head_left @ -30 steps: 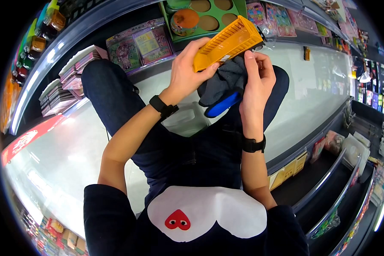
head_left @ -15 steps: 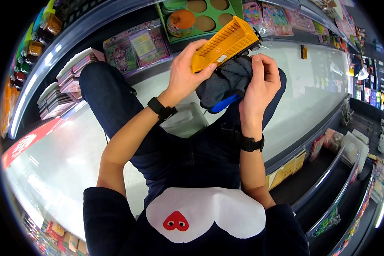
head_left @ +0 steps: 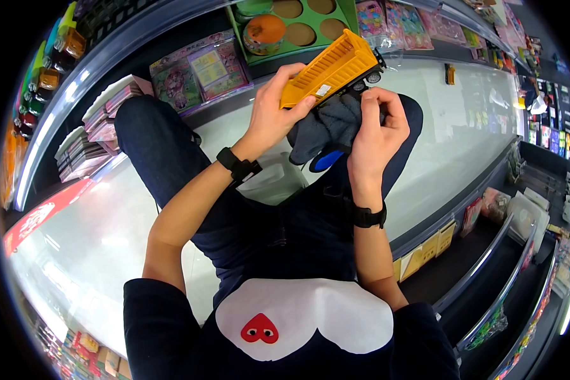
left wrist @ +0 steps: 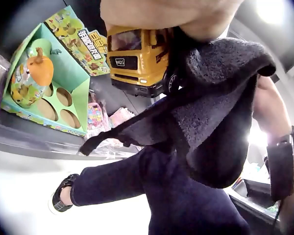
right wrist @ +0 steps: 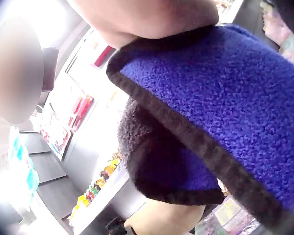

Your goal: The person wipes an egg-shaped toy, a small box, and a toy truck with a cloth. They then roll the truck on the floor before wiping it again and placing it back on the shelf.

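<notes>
My left hand (head_left: 272, 107) grips a yellow toy dump truck (head_left: 328, 66) by one end, thumb along its side, with the ribbed bed facing up. In the left wrist view the truck's cab (left wrist: 137, 61) shows its grille and windshield. My right hand (head_left: 381, 136) pinches a grey and blue cloth (head_left: 330, 123) with thumb and fingers, close beside the truck's black wheels. The cloth hangs in folds below the truck. Its blue side and dark edging (right wrist: 225, 93) fill much of the right wrist view.
Ahead stands a shelf with a green carton (head_left: 291, 54) holding an orange-lidded container (head_left: 264, 35), beside boxed sets (head_left: 202, 69). A small yellow toy (head_left: 449, 74) lies on the pale floor at right. A translucent bin (head_left: 273, 180) sits between my knees. More shelving (head_left: 462, 259) runs along the right.
The truck has tilted, bringing its wheels and underside more into view. My right hand and the cloth have shifted slightly along its lower side; less of the blue shows.
</notes>
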Motion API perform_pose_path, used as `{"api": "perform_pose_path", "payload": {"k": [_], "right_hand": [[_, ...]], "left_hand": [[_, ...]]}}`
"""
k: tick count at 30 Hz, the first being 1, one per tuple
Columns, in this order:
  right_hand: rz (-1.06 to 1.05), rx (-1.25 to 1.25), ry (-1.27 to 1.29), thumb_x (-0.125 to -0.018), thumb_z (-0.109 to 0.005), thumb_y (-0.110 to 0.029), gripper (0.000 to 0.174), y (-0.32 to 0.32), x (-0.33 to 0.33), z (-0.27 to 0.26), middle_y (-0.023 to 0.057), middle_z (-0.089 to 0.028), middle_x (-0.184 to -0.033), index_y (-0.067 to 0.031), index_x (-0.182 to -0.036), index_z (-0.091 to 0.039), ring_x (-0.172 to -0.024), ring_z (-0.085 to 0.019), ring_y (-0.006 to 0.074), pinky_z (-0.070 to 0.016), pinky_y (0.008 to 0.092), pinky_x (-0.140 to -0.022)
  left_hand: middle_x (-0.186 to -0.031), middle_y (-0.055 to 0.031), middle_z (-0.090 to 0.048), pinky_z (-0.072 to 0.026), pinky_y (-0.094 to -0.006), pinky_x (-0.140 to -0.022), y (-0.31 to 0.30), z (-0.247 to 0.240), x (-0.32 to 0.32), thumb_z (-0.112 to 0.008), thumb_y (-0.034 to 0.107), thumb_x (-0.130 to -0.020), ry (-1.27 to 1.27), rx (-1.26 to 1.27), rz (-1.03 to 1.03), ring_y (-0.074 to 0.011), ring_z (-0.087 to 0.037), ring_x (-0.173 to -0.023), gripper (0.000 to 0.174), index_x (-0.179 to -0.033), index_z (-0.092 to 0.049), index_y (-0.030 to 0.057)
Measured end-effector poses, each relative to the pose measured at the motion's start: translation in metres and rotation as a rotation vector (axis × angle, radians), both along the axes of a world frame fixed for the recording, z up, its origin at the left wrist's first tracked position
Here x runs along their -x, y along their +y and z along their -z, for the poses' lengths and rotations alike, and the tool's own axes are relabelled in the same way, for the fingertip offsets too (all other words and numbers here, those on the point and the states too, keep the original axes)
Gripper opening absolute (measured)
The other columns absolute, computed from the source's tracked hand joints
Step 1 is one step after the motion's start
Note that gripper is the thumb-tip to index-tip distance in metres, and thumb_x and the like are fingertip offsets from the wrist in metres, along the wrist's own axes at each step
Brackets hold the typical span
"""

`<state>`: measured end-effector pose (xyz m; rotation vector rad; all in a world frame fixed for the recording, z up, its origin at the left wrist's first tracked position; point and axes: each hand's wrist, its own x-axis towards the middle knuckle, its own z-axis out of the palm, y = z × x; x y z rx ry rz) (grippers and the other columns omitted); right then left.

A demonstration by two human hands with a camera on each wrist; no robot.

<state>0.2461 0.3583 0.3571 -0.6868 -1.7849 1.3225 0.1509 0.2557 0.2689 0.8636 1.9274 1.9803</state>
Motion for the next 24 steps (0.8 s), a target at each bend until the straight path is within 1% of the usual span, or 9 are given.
{"api": "perform_pose_path", "payload": {"k": [5,9,13,14,15,19,20,21,24], "right_hand": [[-0.059,-0.004,-0.040,-0.088,-0.060,-0.001,0.007,-0.003,-0.005,0.002,-0.0008,-0.057,-0.074,0.0030,-0.082,-0.058,-0.073,-0.049,0.0052,-0.0411,0.0205,-0.069],[-0.025,-0.050,-0.085,-0.087,-0.060,-0.001,0.008,-0.002,-0.007,0.006,0.0000,-0.056,-0.072,0.0035,-0.081,-0.057,-0.072,-0.049,0.0055,-0.0415,0.0210,-0.069],[0.102,-0.047,-0.082,-0.087,-0.060,-0.001,0.008,0.013,-0.010,0.010,-0.0002,-0.057,-0.072,0.0028,-0.080,-0.057,-0.071,-0.049,0.0057,-0.0418,0.0217,-0.068],[0.128,-0.044,-0.048,-0.087,-0.060,-0.001,0.009,0.015,-0.009,0.008,-0.0003,-0.058,-0.072,0.0025,-0.079,-0.057,-0.071,-0.050,0.0059,-0.0418,0.0218,-0.067],[0.158,-0.055,-0.085,-0.087,-0.060,0.000,0.008,0.017,-0.011,0.003,0.0003,-0.059,-0.073,0.0024,-0.079,-0.057,-0.072,-0.051,0.0062,-0.0420,0.0217,-0.068],[0.104,0.018,-0.052,-0.087,-0.059,0.001,0.006,0.020,-0.020,-0.007,-0.0005,-0.058,-0.074,0.0025,-0.081,-0.058,-0.071,-0.051,0.0054,-0.0418,0.0209,-0.069],[0.130,0.030,-0.067,-0.087,-0.059,0.001,0.006,0.017,-0.025,-0.011,-0.0007,-0.058,-0.074,0.0025,-0.081,-0.058,-0.071,-0.050,0.0052,-0.0416,0.0205,-0.068],[0.154,0.040,-0.076,-0.086,-0.059,0.001,0.005,0.017,-0.025,-0.013,-0.0008,-0.058,-0.074,0.0025,-0.081,-0.058,-0.071,-0.050,0.0050,-0.0414,0.0202,-0.068],[0.198,-0.118,-0.061,-0.086,-0.061,0.001,0.006,0.025,-0.020,-0.010,-0.0006,-0.057,-0.071,0.0026,-0.081,-0.058,-0.067,-0.049,0.0050,-0.0406,0.0205,-0.062]], "left_hand": [[-0.104,-0.0155,-0.066,-0.0496,-0.0347,-0.083,-0.001,0.003,-0.002,-0.071,0.020,-0.079,-0.012,0.009,0.008,-0.0273,-0.065,-0.095,0.048,-0.120,-0.051,0.0038],[-0.103,-0.0154,-0.065,-0.0488,-0.0341,-0.084,-0.004,0.001,-0.004,-0.071,0.020,-0.078,-0.052,-0.023,-0.002,-0.0257,-0.064,-0.095,0.047,-0.118,-0.053,0.0026],[-0.104,-0.0149,-0.064,-0.0482,-0.0337,-0.085,-0.003,0.010,-0.007,-0.071,0.021,-0.078,-0.025,-0.008,-0.011,-0.0247,-0.063,-0.095,0.047,-0.118,-0.054,0.0026],[-0.104,-0.0150,-0.064,-0.0483,-0.0337,-0.084,-0.002,0.009,-0.009,-0.071,0.020,-0.078,-0.048,0.000,0.000,-0.0250,-0.063,-0.095,0.046,-0.118,-0.054,0.0029],[-0.104,-0.0151,-0.064,-0.0484,-0.0338,-0.084,-0.001,0.007,-0.011,-0.071,0.020,-0.079,-0.076,0.010,0.014,-0.0254,-0.063,-0.095,0.046,-0.118,-0.054,0.0032],[-0.104,-0.0155,-0.064,-0.0489,-0.0342,-0.083,0.005,0.003,-0.016,-0.070,0.019,-0.079,-0.135,0.038,0.050,-0.0262,-0.064,-0.093,0.046,-0.119,-0.053,0.0031],[-0.103,-0.0140,-0.064,-0.0486,-0.0335,-0.083,0.004,0.002,-0.015,-0.070,0.018,-0.079,-0.093,0.066,0.050,-0.0233,-0.063,-0.093,0.047,-0.119,-0.052,0.0019],[-0.103,-0.0135,-0.064,-0.0485,-0.0332,-0.083,0.008,0.001,-0.012,-0.070,0.018,-0.079,-0.092,0.018,0.065,-0.0222,-0.062,-0.093,0.047,-0.120,-0.052,0.0014],[-0.102,-0.0123,-0.063,-0.0481,-0.0325,-0.083,0.002,0.000,-0.016,-0.070,0.017,-0.079,-0.104,-0.050,0.081,-0.0196,-0.061,-0.093,0.048,-0.121,-0.051,0.0003]]}}
